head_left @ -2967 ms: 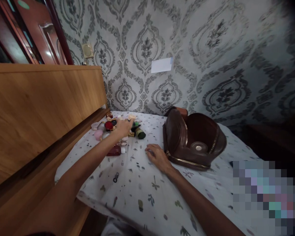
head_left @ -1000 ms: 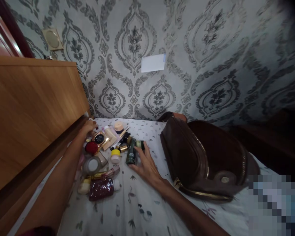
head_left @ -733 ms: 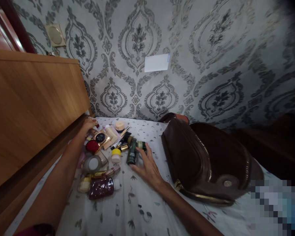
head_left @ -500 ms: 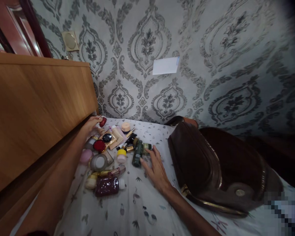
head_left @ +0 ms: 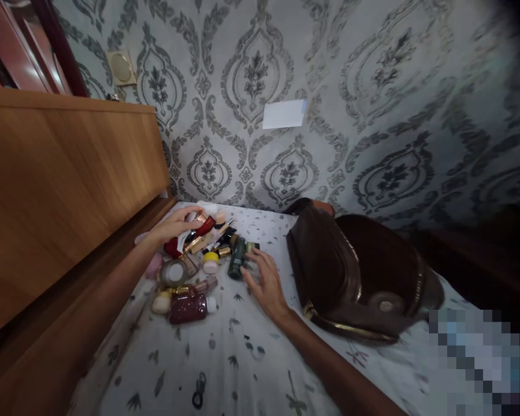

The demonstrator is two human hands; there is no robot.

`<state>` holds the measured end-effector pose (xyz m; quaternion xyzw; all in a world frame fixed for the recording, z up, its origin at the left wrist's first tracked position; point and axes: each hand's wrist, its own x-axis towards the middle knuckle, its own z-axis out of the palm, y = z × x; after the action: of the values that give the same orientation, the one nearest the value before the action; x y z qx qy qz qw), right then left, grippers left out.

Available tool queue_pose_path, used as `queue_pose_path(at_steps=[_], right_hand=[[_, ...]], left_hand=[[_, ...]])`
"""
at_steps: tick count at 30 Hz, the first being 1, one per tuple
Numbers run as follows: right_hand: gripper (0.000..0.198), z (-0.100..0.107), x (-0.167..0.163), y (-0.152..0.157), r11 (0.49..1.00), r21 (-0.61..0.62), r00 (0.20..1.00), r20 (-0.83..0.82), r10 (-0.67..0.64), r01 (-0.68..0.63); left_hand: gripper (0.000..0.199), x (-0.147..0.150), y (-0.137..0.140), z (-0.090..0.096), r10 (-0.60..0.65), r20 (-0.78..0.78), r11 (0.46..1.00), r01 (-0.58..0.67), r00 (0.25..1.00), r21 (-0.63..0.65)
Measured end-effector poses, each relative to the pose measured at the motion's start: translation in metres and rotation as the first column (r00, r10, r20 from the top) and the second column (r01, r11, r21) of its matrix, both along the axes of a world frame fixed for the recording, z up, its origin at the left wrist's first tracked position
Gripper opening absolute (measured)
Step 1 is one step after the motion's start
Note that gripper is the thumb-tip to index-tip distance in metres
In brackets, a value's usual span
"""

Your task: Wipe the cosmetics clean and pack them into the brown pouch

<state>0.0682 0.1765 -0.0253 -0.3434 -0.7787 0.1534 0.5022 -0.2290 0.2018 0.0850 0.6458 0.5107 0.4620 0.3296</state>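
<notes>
My left hand (head_left: 177, 224) is over the far left of a cosmetics pile, its fingers closed on a small red bottle (head_left: 206, 225); the bottle is partly covered by the fingers. My right hand (head_left: 265, 283) rests with fingers spread beside a dark green bottle (head_left: 237, 260), fingertips at its right side. Behind those fingers a small green-labelled jar (head_left: 253, 247) is partly hidden. Around them lie a yellow-lidded jar (head_left: 211, 263), a round grey-lidded jar (head_left: 174, 271), a pink sponge-like thing (head_left: 154, 264) and a purple bottle with a white cap (head_left: 189, 309).
A dark brown bag (head_left: 329, 271) with a gold zip lies to the right on the patterned sheet (head_left: 216, 370). A wooden cabinet (head_left: 69, 173) borders the left side. Patterned wallpaper (head_left: 251, 156) with a white paper (head_left: 284, 114) rises behind.
My left hand has moved right and toward me over the pile, with the red bottle now showing more fully. My right hand stays by the green bottle. The view has shifted slightly.
</notes>
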Motion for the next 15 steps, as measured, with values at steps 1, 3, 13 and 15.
queue_pose_path(at_steps=[1,3,13,15], right_hand=[[0.032,0.002,-0.002,-0.002,1.000,-0.018,1.000,-0.014,0.022,-0.022],[0.038,0.006,-0.006,-0.007,0.993,-0.090,0.995,-0.057,0.076,-0.081],[0.073,0.021,0.001,-0.048,0.842,-0.376,0.911,-0.299,0.284,-0.386],[0.073,0.021,0.007,-0.055,0.832,-0.393,0.907,-0.321,0.274,-0.390]], left_hand=[[0.057,0.009,-0.007,0.000,-0.009,-0.033,1.000,0.010,0.999,0.024],[0.058,0.029,-0.021,-0.003,-0.013,-0.059,1.000,0.015,0.998,0.026],[0.054,0.108,-0.089,-0.026,0.006,0.114,0.994,0.007,0.993,-0.111],[0.052,0.120,-0.099,-0.030,0.018,0.154,0.993,0.001,0.988,-0.122]])
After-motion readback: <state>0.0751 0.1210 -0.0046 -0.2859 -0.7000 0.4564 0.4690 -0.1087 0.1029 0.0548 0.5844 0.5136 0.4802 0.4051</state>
